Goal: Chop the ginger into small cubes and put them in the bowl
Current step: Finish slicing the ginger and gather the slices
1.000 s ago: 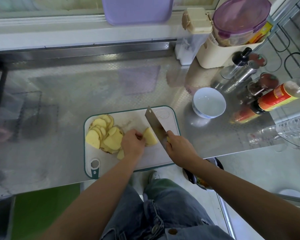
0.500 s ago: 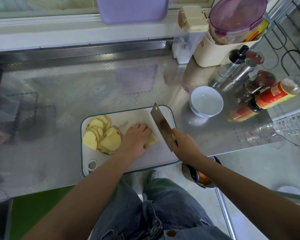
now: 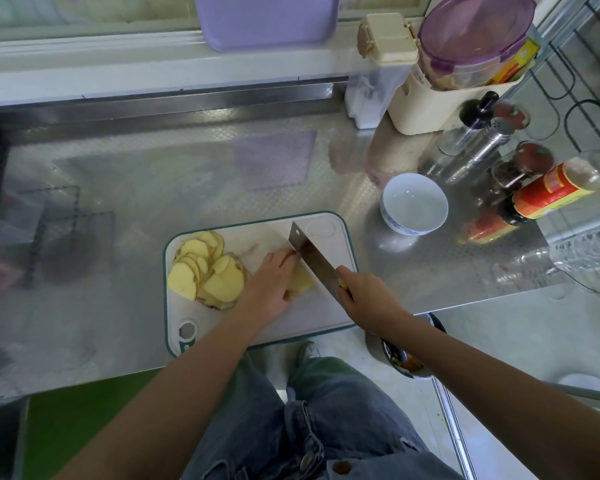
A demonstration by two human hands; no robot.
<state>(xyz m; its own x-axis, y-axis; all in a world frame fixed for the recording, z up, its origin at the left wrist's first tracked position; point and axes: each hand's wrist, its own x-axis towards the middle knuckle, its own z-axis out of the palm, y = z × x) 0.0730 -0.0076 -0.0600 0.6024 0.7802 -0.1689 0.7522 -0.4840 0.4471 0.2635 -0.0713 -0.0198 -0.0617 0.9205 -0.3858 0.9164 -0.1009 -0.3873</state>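
Two hands meet on the board (image 3: 291, 317) at the counter's (image 3: 153, 174) front edge. The left hand (image 3: 269, 284) curls its fingers over the ginger (image 3: 300, 282), pinning it mid-board. The right hand (image 3: 368, 296) has its fingers wrapped round the knife (image 3: 312, 254) handle, the blade against the left fingertips. Slices (image 3: 205, 268) pile at the board's left edge. The bowl (image 3: 414, 202) stands beyond its far right corner.

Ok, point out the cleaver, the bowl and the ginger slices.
cleaver (image 3: 310, 254), head view, flat of the blade.
bowl (image 3: 407, 227), head view, near outer wall.
ginger slices (image 3: 222, 285), head view, large top slice.
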